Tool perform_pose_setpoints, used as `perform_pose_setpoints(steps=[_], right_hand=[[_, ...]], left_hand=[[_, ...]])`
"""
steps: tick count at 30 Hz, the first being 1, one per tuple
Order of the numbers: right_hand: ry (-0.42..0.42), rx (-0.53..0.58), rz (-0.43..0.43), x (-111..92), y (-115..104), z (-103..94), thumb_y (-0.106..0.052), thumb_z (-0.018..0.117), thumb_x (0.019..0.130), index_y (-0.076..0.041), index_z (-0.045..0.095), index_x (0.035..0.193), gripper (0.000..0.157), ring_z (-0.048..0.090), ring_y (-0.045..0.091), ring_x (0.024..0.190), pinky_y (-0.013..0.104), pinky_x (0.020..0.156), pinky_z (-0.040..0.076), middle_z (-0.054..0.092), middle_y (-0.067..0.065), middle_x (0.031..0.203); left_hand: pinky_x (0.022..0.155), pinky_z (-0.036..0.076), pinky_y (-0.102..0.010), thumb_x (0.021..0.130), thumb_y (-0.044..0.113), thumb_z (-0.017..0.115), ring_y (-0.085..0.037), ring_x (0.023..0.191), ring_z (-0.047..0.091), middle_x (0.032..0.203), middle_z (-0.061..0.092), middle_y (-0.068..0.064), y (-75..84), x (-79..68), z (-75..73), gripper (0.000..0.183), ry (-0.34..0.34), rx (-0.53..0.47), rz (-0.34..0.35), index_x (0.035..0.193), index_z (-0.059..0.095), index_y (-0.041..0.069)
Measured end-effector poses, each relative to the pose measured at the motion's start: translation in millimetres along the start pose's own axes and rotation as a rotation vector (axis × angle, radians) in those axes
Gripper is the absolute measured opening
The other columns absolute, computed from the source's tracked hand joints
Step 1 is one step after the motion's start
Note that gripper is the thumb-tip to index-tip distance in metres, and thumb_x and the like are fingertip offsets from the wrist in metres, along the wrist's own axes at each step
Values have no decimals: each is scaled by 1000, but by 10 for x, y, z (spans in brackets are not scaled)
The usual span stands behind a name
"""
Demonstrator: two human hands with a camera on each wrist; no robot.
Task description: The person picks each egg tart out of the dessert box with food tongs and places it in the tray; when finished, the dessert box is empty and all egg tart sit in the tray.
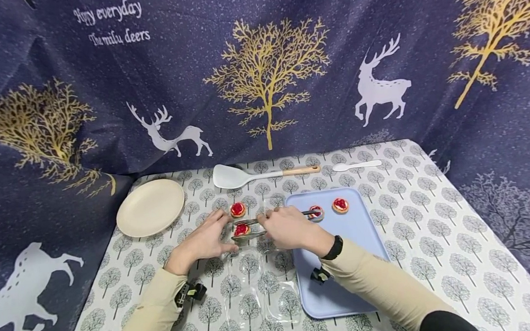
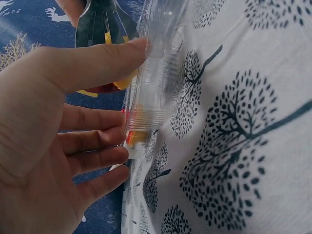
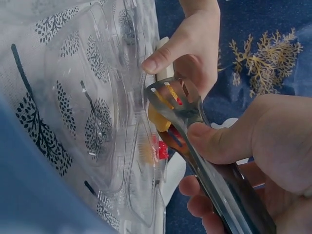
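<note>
My right hand [image 1: 289, 227] grips metal tongs [image 3: 214, 161] with slotted ends. Between the tong ends is a small tart [image 1: 241, 229] with a red topping and a yellowish base, held above a clear plastic container [image 1: 244, 308]. Another red-topped tart [image 1: 238, 209] sits at the container's far left end. My left hand [image 1: 205, 237] is at the container's left side, its extended thumb and fingertips touching the clear edge [image 2: 146, 83] in the left wrist view. The tongs partly hide the held tart.
Right of the container lies a blue tray [image 1: 332, 300] with two tarts [image 1: 340, 205] near its far end. A cream plate [image 1: 149, 208] stands at the back left. A spatula [image 1: 229, 177] and a white spoon [image 1: 356, 165] lie along the back.
</note>
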State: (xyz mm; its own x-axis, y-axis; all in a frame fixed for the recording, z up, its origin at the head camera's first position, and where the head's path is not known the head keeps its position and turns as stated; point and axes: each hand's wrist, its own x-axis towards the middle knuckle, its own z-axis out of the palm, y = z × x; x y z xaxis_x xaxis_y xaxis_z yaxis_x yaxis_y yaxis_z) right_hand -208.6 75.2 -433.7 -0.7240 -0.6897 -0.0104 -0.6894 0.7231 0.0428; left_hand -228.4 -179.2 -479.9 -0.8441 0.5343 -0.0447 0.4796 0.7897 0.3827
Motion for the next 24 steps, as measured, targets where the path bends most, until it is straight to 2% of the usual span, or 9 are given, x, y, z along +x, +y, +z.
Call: perform_pose_setpoints(steps=[4, 11, 18, 21, 24], right_hand=[[8, 21, 9, -33, 23, 13, -36, 72, 87, -13, 59, 128, 48, 56, 13, 63, 20, 40, 40, 67, 2, 97], [-9, 81, 59, -113, 80, -8, -38, 70, 87, -13, 57, 134, 54, 60, 18, 73, 20, 43, 41, 68, 7, 106], [12, 76, 89, -205, 135, -49, -34, 72, 87, -14, 56, 134, 54, 55, 15, 63, 21, 39, 37, 67, 5, 104], [37, 76, 91, -251, 168, -36, -32, 71, 88, -13, 56, 134, 52, 51, 14, 60, 20, 37, 36, 67, 4, 102], [61, 86, 100, -308, 200, -27, -32, 68, 90, -13, 55, 136, 51, 53, 15, 60, 21, 37, 36, 68, 6, 107]], left_hand=[[105, 47, -47, 71, 45, 84, -26, 121, 50, 123, 51, -1, -6, -2, 5, 75, -2, 0, -15, 129, 57, 6], [104, 47, -48, 71, 46, 83, -27, 121, 49, 125, 51, -1, -17, -3, 17, 76, -1, 8, -21, 130, 56, 7], [99, 50, -44, 71, 46, 83, -23, 114, 51, 122, 51, -2, -26, 2, 19, 76, -1, 17, -9, 130, 57, 6], [102, 49, -46, 71, 45, 83, -24, 118, 50, 124, 50, -3, -27, 0, 18, 76, -4, 15, -13, 131, 56, 6], [105, 46, -47, 72, 45, 83, -26, 123, 49, 126, 49, -2, -25, -1, 16, 76, -9, 10, -21, 132, 56, 7]])
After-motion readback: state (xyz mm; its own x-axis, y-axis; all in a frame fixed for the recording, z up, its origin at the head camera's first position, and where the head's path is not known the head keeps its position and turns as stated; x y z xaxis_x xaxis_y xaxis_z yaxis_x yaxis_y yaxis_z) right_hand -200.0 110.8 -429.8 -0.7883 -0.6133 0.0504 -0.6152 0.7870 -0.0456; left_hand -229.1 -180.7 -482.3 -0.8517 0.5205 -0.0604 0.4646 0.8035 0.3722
